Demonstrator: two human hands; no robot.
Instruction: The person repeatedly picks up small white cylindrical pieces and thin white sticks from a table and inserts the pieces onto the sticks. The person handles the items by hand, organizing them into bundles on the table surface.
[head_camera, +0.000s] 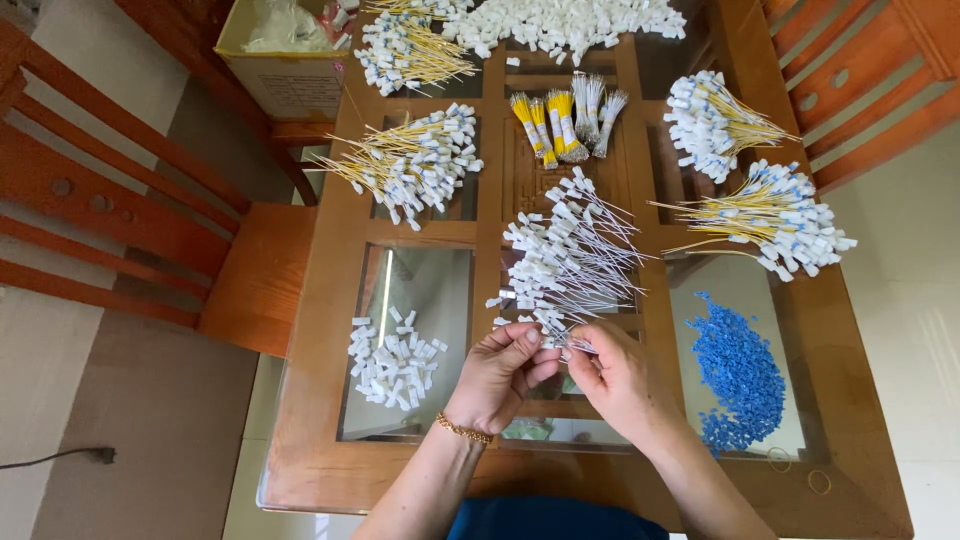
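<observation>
- The left hand (500, 372) and the right hand (618, 378) met over the near middle of the glass-topped wooden table (320, 330), fingertips almost touching.
- Between them sat a small white connector (556, 341) on thin white wires; the left thumb and forefinger were pressed onto it, and the right fingertips pinched the wire end just beside it.
- That piece lay at the near tip of a fanned bundle of white-wired connectors (572, 255), which spread away from the hands across the table centre.
- The bundle looked like a spray: slim pale wires, each ending in a small white plastic block.
- A gold bracelet (462, 430) circled the left wrist.
- Left of the hands, a loose pile of white plastic housings (394, 356) lay on the glass; right of them, a heap of small blue pieces (738, 376).
- Farther off sat yellow-wired bundles (412, 160), more at the right (770, 215), and short yellow-and-white bunches (565, 122) at the middle.
- A cardboard box (285, 60) stood on the seat at the far left, beside a wooden chair (130, 230).
- Hard to make out: exactly what the right fingers held, since the knuckles and the left fingers hid the join.
- The white heap at the table's far edge was cut off by the frame's top.
</observation>
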